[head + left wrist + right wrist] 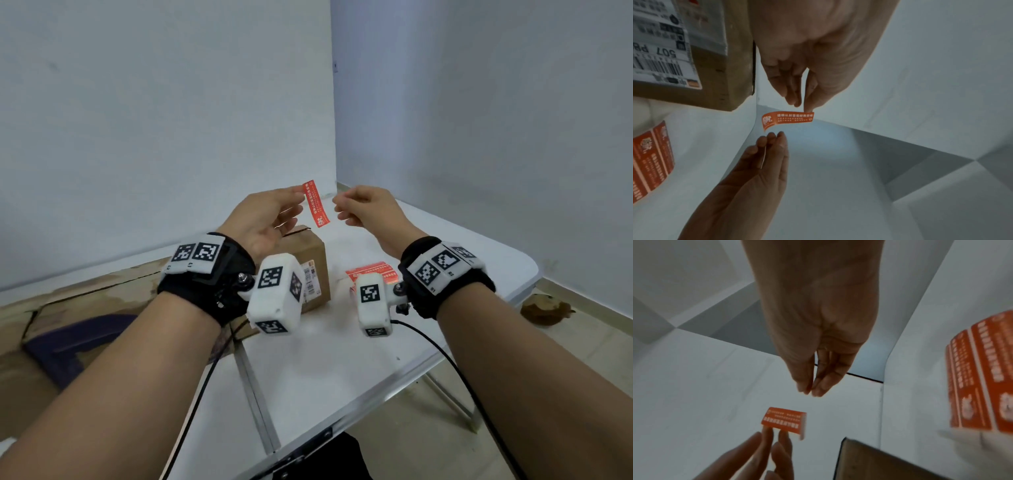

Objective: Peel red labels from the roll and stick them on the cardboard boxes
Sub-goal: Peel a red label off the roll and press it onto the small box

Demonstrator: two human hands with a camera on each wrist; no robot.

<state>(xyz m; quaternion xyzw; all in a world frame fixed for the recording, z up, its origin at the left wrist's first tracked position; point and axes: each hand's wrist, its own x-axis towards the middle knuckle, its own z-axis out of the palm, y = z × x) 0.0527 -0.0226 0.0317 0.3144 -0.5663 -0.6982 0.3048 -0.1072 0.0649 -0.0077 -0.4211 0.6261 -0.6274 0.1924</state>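
Observation:
My left hand (301, 195) is raised above the table and pinches the top end of a peeled red label (317, 204), which hangs free with its printed side showing. In the left wrist view the pinch (801, 105) sits at the label's (787, 119) end. My right hand (337, 205) hovers just right of the label, fingers together, touching and holding nothing (809, 391). Below the hands a brown cardboard box (310, 253) with a white shipping label stands on the table. The roll of red labels (371, 272) lies to its right, partly hidden by the wrist camera.
The white folding table (325, 370) stands in a corner between two pale walls. Its right edge and metal leg (455, 404) are close by. Flattened cardboard with a purple patch (68, 335) lies on the floor at left. A brown scrap (544, 308) lies on the floor at right.

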